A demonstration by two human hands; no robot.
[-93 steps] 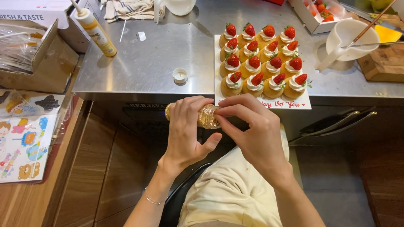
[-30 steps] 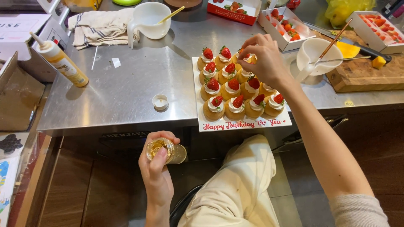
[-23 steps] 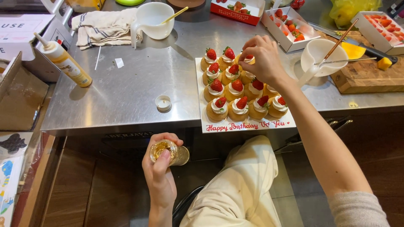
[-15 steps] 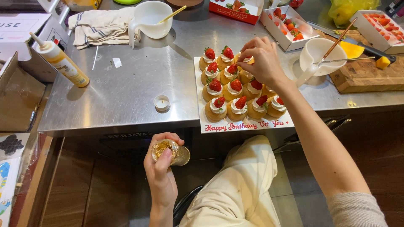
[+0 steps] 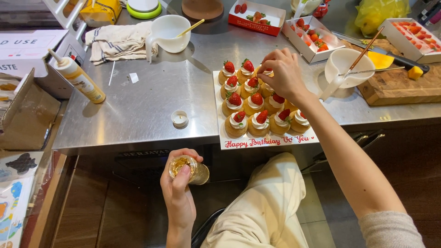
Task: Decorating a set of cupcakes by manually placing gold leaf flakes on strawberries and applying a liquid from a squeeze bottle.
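- Down below the worktop edge, the left hand wraps around a small clear jar of gold flakes, open mouth tipped toward the camera, thumb lying across its rim.
- Up on the worktop, the right hand reaches over the white cake board, fingertips pinched narrowly together on the far-right pastry of the back row; what they pinch is too small to tell.
- Round pastries topped with cream and strawberry halves stand in close rows on the board, whose near edge carries red icing lettering.
- Just left of the board lies a small white lid, apart from it.
- Further left of the board stands a tilted squeeze bottle with a pale nozzle.
- Behind the board sit a white jug with a stick in it and a folded cloth.
- Right of the board stand a white bowl holding a brush, a wooden cutting board and open boxes of strawberries.
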